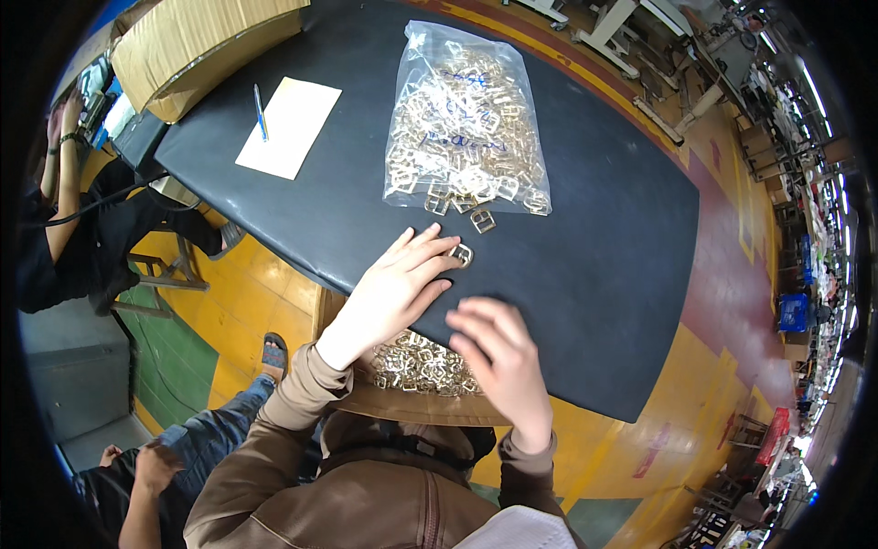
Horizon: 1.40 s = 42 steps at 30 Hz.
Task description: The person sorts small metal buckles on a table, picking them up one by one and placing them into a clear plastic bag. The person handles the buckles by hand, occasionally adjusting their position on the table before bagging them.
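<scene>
My left hand (pixel 393 288) lies flat on the black table (pixel 594 247), fingers spread, with its fingertips touching a small gold metal buckle (pixel 462 252). My right hand (pixel 503 357) rests at the table's near edge with fingers curled; whether it holds anything I cannot tell. Below both hands a brown tray (pixel 412 403) holds a heap of gold buckles (pixel 416 364). A clear plastic bag (pixel 462 119) full of the same buckles lies further up the table, with a few loose buckles (pixel 482 220) spilling from its open end.
A cream sheet of paper (pixel 291 126) with a blue pen (pixel 261 112) lies at the table's far left. A cardboard box (pixel 197 46) stands beyond it. One person sits at the left (pixel 64 210); another person's arm (pixel 151 476) shows bottom left. Benches stand at top right.
</scene>
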Each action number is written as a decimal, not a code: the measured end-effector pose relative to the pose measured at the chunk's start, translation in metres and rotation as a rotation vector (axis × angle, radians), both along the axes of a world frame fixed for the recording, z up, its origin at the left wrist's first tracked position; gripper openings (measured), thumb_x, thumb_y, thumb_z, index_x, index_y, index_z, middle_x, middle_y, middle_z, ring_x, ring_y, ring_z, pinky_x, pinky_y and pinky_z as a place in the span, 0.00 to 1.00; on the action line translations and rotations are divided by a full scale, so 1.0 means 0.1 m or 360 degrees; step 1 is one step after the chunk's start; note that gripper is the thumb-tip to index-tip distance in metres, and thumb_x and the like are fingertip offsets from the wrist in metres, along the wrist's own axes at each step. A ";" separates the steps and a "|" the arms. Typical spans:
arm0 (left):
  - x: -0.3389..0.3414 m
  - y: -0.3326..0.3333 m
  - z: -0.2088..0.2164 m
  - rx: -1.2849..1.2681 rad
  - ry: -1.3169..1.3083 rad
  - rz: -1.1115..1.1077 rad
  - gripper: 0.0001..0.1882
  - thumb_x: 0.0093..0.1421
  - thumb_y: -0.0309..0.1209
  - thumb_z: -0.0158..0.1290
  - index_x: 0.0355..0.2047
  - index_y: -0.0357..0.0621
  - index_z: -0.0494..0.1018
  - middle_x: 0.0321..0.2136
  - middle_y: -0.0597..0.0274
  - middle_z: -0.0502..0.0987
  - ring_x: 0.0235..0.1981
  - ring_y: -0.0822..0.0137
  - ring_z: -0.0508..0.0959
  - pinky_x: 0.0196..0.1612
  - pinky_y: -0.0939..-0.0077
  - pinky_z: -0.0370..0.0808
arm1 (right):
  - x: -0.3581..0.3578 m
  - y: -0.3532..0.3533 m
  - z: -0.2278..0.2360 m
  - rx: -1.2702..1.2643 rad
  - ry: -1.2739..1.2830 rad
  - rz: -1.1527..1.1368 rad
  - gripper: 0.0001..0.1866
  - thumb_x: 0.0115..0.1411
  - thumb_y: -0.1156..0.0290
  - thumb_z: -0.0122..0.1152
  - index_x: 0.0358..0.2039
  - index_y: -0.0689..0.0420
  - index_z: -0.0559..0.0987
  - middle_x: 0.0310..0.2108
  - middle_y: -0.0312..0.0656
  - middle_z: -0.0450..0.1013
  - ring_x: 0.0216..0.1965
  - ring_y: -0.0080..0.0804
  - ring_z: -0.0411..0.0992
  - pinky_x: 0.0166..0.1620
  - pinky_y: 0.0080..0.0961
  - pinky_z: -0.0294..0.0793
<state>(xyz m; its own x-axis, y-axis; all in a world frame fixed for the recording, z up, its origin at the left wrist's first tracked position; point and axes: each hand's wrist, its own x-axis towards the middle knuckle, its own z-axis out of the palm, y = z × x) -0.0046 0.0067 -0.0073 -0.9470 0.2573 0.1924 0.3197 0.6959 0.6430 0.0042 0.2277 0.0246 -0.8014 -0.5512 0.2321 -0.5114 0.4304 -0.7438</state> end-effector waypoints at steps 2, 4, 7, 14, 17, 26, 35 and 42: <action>0.01 -0.05 0.06 0.0260 -0.0028 0.0027 0.16 0.70 0.27 0.57 0.57 0.43 0.77 0.67 0.50 0.72 0.72 0.47 0.68 0.75 0.49 0.61 | -0.25 -0.16 -0.09 -0.0116 0.0078 -0.0180 0.15 0.65 0.75 0.68 0.52 0.63 0.83 0.55 0.51 0.77 0.55 0.52 0.76 0.57 0.43 0.77; 0.04 -0.10 0.12 0.0501 0.0014 0.0126 0.15 0.69 0.24 0.57 0.55 0.41 0.78 0.67 0.49 0.72 0.72 0.46 0.69 0.75 0.50 0.62 | -0.41 -0.36 -0.20 -0.0091 0.0154 -0.0255 0.17 0.66 0.74 0.66 0.55 0.63 0.82 0.59 0.52 0.76 0.60 0.53 0.73 0.62 0.44 0.74; 0.04 -0.18 0.17 0.0595 -0.0008 0.0256 0.16 0.68 0.21 0.55 0.55 0.38 0.77 0.67 0.46 0.73 0.69 0.48 0.72 0.70 0.56 0.68 | -0.43 -0.56 -0.32 0.0121 0.0313 -0.0120 0.18 0.67 0.74 0.64 0.56 0.64 0.81 0.61 0.52 0.75 0.63 0.52 0.71 0.67 0.46 0.69; -0.29 -0.06 0.00 0.0195 0.0194 0.0187 0.23 0.68 0.28 0.59 0.62 0.40 0.74 0.67 0.46 0.71 0.68 0.44 0.71 0.70 0.54 0.69 | 0.01 -0.21 -0.34 -0.0028 0.0037 0.0169 0.12 0.64 0.80 0.65 0.48 0.64 0.85 0.53 0.47 0.81 0.58 0.48 0.78 0.59 0.39 0.79; -0.40 0.05 -0.10 -0.0239 0.0339 0.0261 0.28 0.66 0.32 0.62 0.66 0.40 0.72 0.67 0.45 0.70 0.70 0.42 0.67 0.73 0.53 0.65 | 0.20 0.05 -0.24 0.0055 -0.0066 0.0337 0.12 0.62 0.79 0.68 0.46 0.64 0.86 0.53 0.47 0.81 0.58 0.47 0.78 0.60 0.38 0.80; 0.05 -0.02 0.00 0.0120 -0.0016 -0.0040 0.22 0.71 0.29 0.57 0.64 0.42 0.74 0.66 0.50 0.74 0.72 0.47 0.68 0.74 0.51 0.63 | -0.02 0.21 -0.05 -0.0070 -0.0083 -0.0158 0.15 0.64 0.77 0.69 0.52 0.62 0.85 0.58 0.49 0.79 0.56 0.49 0.79 0.58 0.40 0.79; -0.02 -0.18 0.21 0.0552 0.0006 0.0188 0.19 0.70 0.24 0.55 0.60 0.39 0.76 0.65 0.49 0.74 0.66 0.50 0.75 0.69 0.58 0.70 | -0.35 -0.50 -0.31 -0.0147 0.0013 0.0194 0.16 0.66 0.82 0.61 0.55 0.68 0.80 0.58 0.56 0.76 0.63 0.54 0.73 0.62 0.44 0.75; -0.62 0.12 0.02 0.0045 0.0243 0.0067 0.24 0.67 0.30 0.60 0.63 0.42 0.75 0.66 0.51 0.72 0.71 0.48 0.68 0.70 0.57 0.68 | 0.23 0.02 -0.23 0.0022 -0.0140 0.0484 0.17 0.64 0.80 0.65 0.53 0.64 0.83 0.57 0.50 0.78 0.60 0.49 0.76 0.61 0.41 0.78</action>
<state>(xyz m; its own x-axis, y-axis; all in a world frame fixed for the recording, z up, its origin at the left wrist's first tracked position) -0.0663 0.0189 -0.0050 -0.9161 0.2105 0.3413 0.3860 0.6932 0.6086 0.0276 0.2295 0.0016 -0.6162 -0.7712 0.1601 -0.5521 0.2779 -0.7861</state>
